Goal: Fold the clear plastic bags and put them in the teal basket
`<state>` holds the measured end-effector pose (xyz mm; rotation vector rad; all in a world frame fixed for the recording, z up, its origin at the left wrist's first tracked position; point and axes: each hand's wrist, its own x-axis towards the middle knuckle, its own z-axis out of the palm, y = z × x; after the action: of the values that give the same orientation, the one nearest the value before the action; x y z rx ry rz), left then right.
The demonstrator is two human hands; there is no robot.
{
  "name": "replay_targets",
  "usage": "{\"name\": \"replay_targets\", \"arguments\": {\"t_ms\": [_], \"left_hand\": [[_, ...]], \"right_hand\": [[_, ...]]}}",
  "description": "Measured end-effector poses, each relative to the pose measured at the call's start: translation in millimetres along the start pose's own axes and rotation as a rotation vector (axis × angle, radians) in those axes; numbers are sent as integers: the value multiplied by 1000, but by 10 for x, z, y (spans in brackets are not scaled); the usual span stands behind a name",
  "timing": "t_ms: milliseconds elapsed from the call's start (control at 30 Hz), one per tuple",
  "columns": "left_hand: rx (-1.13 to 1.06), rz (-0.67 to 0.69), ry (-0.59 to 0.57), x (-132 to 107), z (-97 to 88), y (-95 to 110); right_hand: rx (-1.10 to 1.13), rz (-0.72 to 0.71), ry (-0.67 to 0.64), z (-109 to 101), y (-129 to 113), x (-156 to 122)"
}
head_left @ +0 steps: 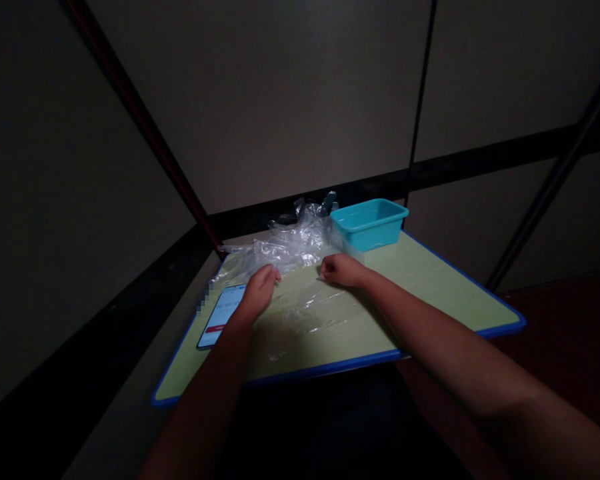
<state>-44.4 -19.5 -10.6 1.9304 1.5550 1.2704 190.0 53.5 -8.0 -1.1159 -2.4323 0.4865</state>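
A thin clear plastic bag lies spread on the table in front of me, its outline faint in the dim light. At its far left side my left hand is closed, thumb and fingers pinched on the film. My right hand is curled in a pinch at the bag's far right side. Just beyond both hands lies a crumpled heap of clear plastic bags. To the left of my left hand is a phone with a lit screen, partly covered by my forearm.
A turquoise plastic basket stands at the table's back right, touching the heap. The pale table has a blue edge. Behind it rise panelled walls with dark strips. A dark object pokes up behind the heap.
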Motion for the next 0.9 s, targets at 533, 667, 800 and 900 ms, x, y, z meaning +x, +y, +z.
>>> {"name": "replay_targets", "arguments": {"t_ms": [533,667,800,900], "left_hand": [[-364,-45,72,21,115,7],[-128,31,243,14,70,-40],[18,93,189,-8,69,-34],[78,126,163,-16,77,8]], "right_hand": [[299,-61,17,-11,-140,-53],[515,-198,-78,-52,-394,-186],[611,-274,-344,-138,-539,-317],[511,-303,-572,-214,-562,-384]]}}
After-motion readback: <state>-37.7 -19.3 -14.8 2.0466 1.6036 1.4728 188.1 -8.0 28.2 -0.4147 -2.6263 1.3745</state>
